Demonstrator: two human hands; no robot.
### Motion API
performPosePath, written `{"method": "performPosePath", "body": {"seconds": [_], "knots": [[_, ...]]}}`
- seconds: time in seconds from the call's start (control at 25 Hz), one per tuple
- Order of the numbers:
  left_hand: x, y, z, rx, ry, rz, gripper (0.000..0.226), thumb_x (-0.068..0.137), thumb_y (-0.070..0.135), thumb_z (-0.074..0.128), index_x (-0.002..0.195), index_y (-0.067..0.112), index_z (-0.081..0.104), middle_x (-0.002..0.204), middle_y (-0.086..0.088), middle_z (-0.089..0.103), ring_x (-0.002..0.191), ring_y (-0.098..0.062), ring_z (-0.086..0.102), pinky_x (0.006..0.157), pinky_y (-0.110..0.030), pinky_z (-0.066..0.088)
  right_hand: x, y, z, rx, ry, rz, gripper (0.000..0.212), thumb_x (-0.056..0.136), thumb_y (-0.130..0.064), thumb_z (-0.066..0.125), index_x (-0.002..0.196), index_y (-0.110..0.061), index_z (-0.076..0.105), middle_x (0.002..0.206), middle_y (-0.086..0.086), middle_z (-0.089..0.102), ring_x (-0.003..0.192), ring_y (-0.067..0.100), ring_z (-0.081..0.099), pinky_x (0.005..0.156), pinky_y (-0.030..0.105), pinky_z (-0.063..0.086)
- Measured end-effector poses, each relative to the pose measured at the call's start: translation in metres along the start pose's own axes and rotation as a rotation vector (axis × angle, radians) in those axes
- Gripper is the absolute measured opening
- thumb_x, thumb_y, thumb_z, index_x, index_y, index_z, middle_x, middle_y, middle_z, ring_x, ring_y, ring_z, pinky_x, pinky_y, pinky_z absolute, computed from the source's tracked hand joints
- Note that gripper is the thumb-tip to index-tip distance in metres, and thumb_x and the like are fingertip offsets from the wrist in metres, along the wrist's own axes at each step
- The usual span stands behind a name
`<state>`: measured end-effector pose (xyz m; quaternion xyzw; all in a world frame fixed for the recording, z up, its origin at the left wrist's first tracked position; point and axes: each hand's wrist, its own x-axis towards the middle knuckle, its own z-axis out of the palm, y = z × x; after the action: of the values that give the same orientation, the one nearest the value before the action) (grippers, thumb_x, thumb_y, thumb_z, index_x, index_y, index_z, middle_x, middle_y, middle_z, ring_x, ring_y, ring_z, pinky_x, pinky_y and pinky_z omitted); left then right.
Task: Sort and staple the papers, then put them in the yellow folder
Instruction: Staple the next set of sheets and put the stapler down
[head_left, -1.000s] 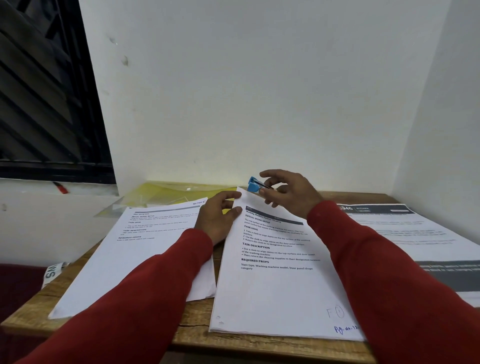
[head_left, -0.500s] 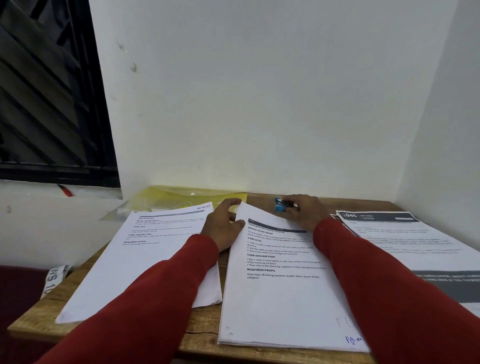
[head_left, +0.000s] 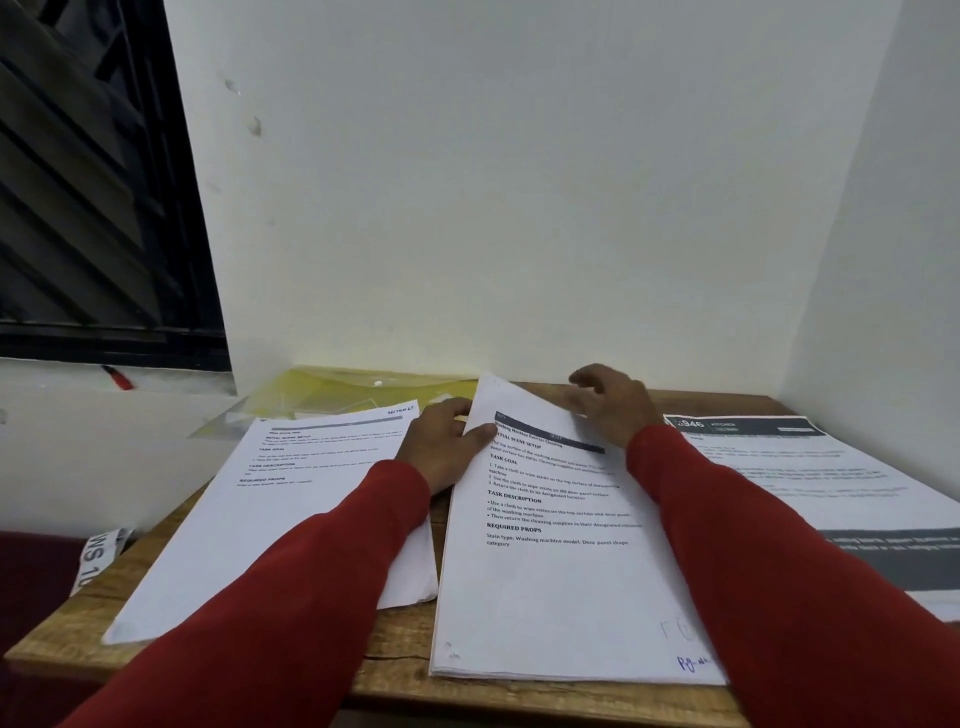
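My left hand rests at the top left corner of the middle stack of papers. My thumb lies on top of the page and my other fingers curl under its edge, so I am pinching that corner, and it lifts up a little off the wooden table. My right hand is on the other side of the same corner, near the top of the stack. It is blurry. Its fingers look loosely bent and a bit spread, and I cannot tell if they hold anything. Just past my left fingers, against the white wall, lies the yellow folder, flat on the table with a small white button on it. To the left of my left hand is another stack of white papers, and my left red sleeve lies over it. To the right of my right hand there is a third stack with a dark band across its top. My right red sleeve crosses the middle stack.
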<state>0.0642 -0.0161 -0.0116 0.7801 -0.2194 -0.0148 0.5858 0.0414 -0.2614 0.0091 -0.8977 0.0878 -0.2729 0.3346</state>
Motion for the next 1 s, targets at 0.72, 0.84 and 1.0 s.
{"method": "performPosePath", "body": {"seconds": [0.72, 0.84, 1.0], "knots": [[-0.010, 0.028, -0.035, -0.289, 0.248, 0.070, 0.035, 0.087, 0.007, 0.074, 0.116, 0.012, 0.056, 0.107, -0.005, 0.070, 0.105, -0.031, 0.068, 0.091, -0.045, 0.056, -0.052, -0.040, -0.028, 0.881, -0.103, 0.200, 0.021, 0.093, -0.014, 0.066, 0.114, -0.010, 0.066, 0.100, 0.015, 0.075, 0.076, 0.026, 0.072, 0.068, 0.037, 0.061], [-0.019, 0.037, -0.084, -0.207, 0.276, 0.031, 0.041, 0.086, 0.011, 0.076, 0.121, 0.014, 0.055, 0.107, -0.007, 0.070, 0.089, -0.023, 0.071, 0.076, -0.035, 0.060, -0.057, -0.045, -0.026, 0.804, -0.156, 0.188, 0.020, 0.097, -0.018, 0.061, 0.116, -0.013, 0.065, 0.090, 0.009, 0.075, 0.061, 0.020, 0.068, 0.057, 0.032, 0.060], [-0.045, 0.016, -0.163, 0.016, 0.343, -0.087, 0.035, 0.087, 0.015, 0.075, 0.120, 0.013, 0.062, 0.102, -0.005, 0.072, 0.082, -0.016, 0.070, 0.069, -0.026, 0.057, -0.060, -0.050, -0.021, 0.773, -0.239, 0.127, 0.021, 0.098, -0.019, 0.059, 0.116, -0.012, 0.064, 0.096, 0.015, 0.074, 0.063, 0.025, 0.068, 0.058, 0.034, 0.058]]}}
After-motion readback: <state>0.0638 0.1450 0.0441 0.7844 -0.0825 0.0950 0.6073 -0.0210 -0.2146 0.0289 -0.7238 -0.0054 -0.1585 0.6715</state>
